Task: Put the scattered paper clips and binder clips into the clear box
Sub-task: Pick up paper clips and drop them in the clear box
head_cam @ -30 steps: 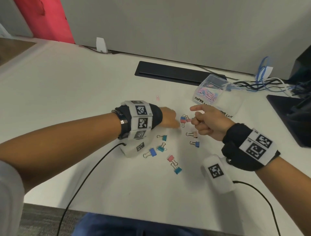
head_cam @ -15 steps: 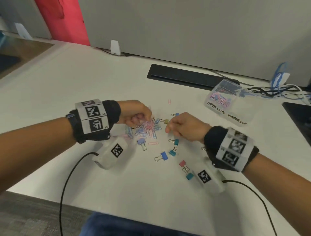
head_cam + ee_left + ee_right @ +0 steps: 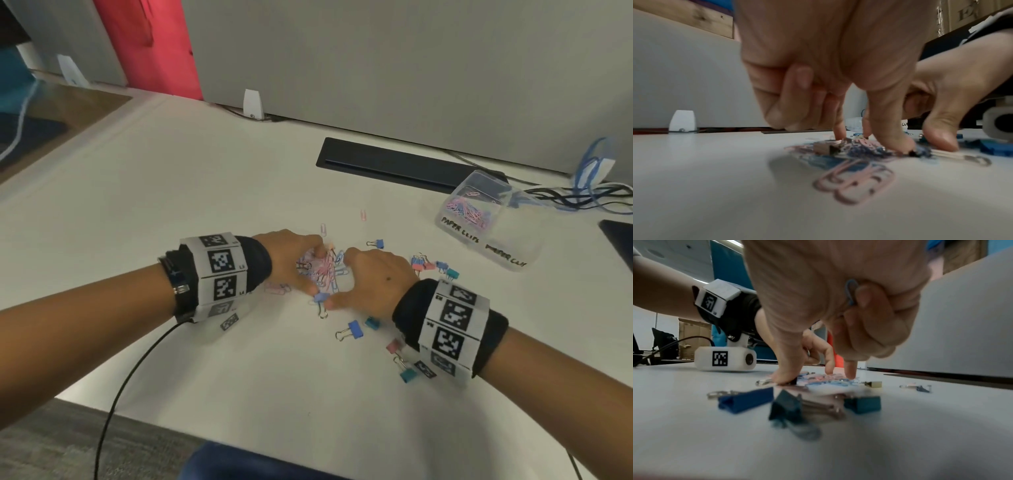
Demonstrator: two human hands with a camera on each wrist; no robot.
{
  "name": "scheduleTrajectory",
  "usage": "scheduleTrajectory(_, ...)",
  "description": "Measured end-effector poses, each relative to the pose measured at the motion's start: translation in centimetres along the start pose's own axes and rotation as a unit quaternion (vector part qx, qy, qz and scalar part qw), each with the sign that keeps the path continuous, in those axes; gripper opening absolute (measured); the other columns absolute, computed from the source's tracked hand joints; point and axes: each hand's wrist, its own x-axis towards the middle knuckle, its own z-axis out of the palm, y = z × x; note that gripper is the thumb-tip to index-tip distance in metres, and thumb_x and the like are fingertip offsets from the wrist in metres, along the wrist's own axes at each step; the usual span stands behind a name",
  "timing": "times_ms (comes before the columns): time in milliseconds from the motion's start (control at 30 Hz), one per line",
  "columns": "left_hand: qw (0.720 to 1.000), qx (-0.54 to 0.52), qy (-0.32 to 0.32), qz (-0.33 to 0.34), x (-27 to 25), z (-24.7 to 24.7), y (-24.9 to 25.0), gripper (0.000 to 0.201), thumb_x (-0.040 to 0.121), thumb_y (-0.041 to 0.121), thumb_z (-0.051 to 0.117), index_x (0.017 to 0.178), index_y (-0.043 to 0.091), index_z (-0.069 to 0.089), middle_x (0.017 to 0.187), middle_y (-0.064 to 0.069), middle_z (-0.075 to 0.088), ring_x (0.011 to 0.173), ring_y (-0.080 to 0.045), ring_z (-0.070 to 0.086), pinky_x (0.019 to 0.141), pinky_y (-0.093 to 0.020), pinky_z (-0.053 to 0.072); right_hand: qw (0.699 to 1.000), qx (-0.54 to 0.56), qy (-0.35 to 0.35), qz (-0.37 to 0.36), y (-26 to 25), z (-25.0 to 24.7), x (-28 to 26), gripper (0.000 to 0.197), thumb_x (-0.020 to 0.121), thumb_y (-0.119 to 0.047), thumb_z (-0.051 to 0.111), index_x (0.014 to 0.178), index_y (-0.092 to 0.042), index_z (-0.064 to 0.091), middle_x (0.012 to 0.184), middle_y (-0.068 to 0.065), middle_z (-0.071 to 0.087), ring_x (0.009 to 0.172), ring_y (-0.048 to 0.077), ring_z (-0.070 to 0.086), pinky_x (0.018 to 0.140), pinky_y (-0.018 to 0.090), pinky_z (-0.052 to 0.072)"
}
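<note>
A pile of pink and blue paper clips (image 3: 325,270) lies mid-table between my two hands. My left hand (image 3: 317,270) presses thumb and forefinger down around the pile's left side (image 3: 859,146); its other fingers are curled. My right hand (image 3: 339,279) sets thumb and forefinger on the pile's right side (image 3: 830,379). Its curled fingers hold a blue paper clip (image 3: 850,292) against the palm. The clear box (image 3: 479,219), labelled PAPER CLIPS, stands open at the far right with clips inside. Binder clips lie scattered: a blue one (image 3: 352,330), a teal one (image 3: 407,375), a cluster (image 3: 431,267).
A black cable slot (image 3: 394,164) runs along the back of the white table (image 3: 171,205). Cables (image 3: 582,198) lie tangled behind the box. A grey partition (image 3: 376,68) closes the far side. Stray pink paper clips (image 3: 363,215) lie beyond the pile. The table's front edge (image 3: 205,435) is close.
Both hands have left the binder clips and closed in on the paper clip pile from either side. The view has swung left, so the box now sits further right.
</note>
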Motion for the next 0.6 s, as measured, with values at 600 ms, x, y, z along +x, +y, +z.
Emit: scheduleTrajectory(600,0.997,0.073,-0.003,0.003,0.0,0.4,0.0,0.039,0.084,0.037,0.061,0.114,0.014,0.050,0.113,-0.003,0.056,0.094,-0.019,0.050,0.077,-0.029,0.038,0.994,0.066,-0.084,-0.032,2.1,0.8,2.0,0.034,0.095,-0.028,0.044,0.064,-0.020,0.033,0.065,-0.005,0.034,0.077,0.021,0.041,0.054,0.021,0.026)
